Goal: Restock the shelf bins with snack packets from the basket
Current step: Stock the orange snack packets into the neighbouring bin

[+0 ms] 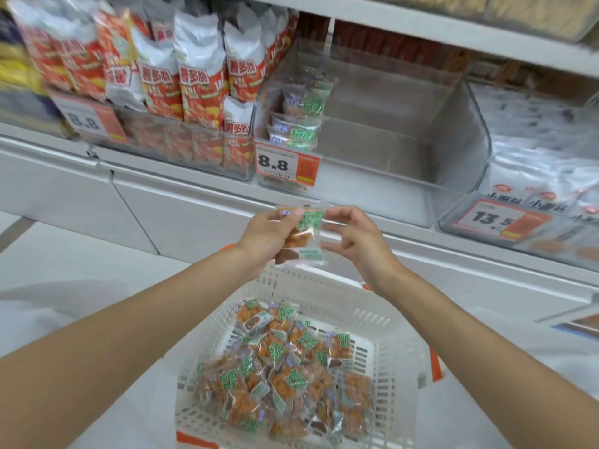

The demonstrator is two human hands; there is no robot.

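With the left hand [269,234] fingers gripping one snack packet [303,238] and the right hand [356,244] fingers pinching its top corner, flatten it, then lift it to the one clear bin [405,192] above the fingers, onto three stacked packets [296,124]; roughly two dozen loose packets [285,377] fill the one basket [324,286] below.

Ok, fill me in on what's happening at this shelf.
A person is restocking. Their left hand holds a small bunch of packets above the basket, and the right hand pinches the bunch's top corner. The clear bin behind the 8.8 tag has only a short stack of the same snack at its left end. The basket holds many more.
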